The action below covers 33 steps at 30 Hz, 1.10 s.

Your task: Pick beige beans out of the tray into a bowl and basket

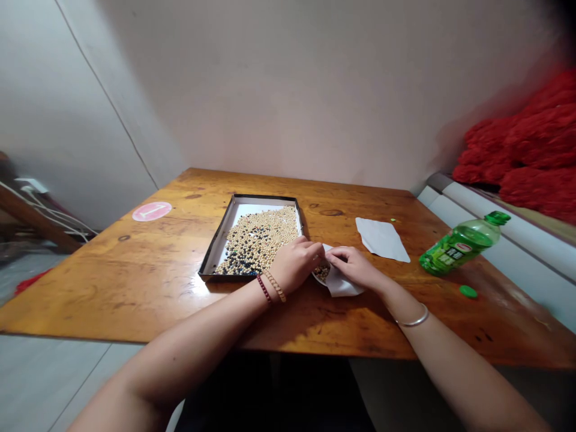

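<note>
I logged, on the counter (135, 288): white paper (341, 286), near middle, under the right hand (355, 266); small dish (318, 280) of beads (321, 272), between that and the left hand (294, 263). How wide either grip was, I could not tell. Farther, left: one bead-filled tray (225, 278). Farther, right: one white sheet (382, 239).

Left of my left hand (297, 261), the raised rim of the tray (225, 278) blocks a low sweep; I'd have to lift over it. My right hand (353, 267) sits close beside, leaving barely a gap between. Farther right, the bottle (461, 246) and green cap (468, 291) stand in my way. Nearer me than both hands, bare tabletop (225, 318) gives me passage sideways.
</note>
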Available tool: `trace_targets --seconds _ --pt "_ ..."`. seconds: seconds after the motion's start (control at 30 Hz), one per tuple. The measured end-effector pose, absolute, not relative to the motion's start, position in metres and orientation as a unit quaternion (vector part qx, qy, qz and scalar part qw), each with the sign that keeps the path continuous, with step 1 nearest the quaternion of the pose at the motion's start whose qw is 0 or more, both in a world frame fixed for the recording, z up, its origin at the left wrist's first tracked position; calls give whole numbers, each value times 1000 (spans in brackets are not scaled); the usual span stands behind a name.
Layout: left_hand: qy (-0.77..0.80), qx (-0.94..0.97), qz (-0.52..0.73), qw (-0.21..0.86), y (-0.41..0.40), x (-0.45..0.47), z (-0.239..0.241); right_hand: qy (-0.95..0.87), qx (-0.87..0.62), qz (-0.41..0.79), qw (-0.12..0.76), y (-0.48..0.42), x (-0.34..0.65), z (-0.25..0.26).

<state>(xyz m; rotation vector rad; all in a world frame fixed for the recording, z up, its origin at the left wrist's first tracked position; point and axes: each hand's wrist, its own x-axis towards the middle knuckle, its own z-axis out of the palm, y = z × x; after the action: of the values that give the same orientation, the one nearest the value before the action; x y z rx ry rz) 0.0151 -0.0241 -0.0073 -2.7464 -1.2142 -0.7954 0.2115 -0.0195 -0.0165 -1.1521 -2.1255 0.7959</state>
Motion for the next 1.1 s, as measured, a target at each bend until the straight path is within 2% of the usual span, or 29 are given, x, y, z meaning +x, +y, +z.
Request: trace_targets --seconds 0.2,0.4,0.53,0.7,0.9,1.1 --pt "-399 -890 -220 13 -24 10 3 -767 -452 333 309 -23 209 -14" --pt "-554 -822 -115 60 -10 -13 11 -736 -462 361 339 -24 209 -16" --pt "-588 -805 -58 54 -2 -24 12 -734 -452 370 345 -24 209 -17" --pt "-578 -813 -64 26 1 -21 8 -732 -457 349 365 -23 208 -17" --pt "-545 -834 -69 41 4 -18 -2 -752 -430 321 382 -23 208 -17" --pt "-547 -834 -66 27 5 -17 -4 -722 -464 349 375 -24 205 -16"
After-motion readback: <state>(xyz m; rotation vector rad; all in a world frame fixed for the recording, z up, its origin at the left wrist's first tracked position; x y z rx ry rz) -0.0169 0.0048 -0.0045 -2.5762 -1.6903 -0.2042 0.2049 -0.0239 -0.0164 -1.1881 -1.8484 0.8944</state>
